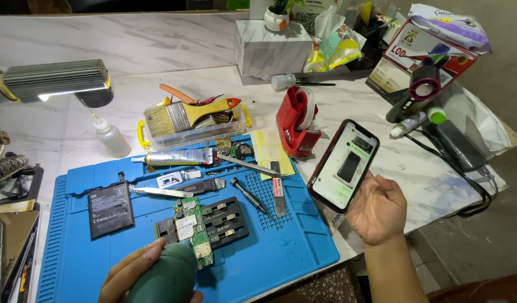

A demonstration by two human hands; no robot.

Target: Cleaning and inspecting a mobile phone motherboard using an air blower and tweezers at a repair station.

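Observation:
My left hand (pixel 126 275) grips a dark green rubber air blower (pixel 166 275) at the front of the blue work mat (pixel 292 247). Its nozzle points at a green circuit board (pixel 192 227) clamped in a black holder (pixel 227 219). My right hand (pixel 377 209) holds a smartphone (pixel 343 164) upright past the mat's right edge, its lit screen facing me. A black phone battery (pixel 109 209) lies flat on the mat's left part.
On the mat lie a screwdriver (pixel 250 196), tweezers (pixel 160 192), a metal blade tool (pixel 278 193) and a glue tube (pixel 177 157). Behind stand a clear tray with a brush (pixel 182 120), a red tape dispenser (pixel 296 123), a squeeze bottle (pixel 111 137) and a lamp (pixel 56 79).

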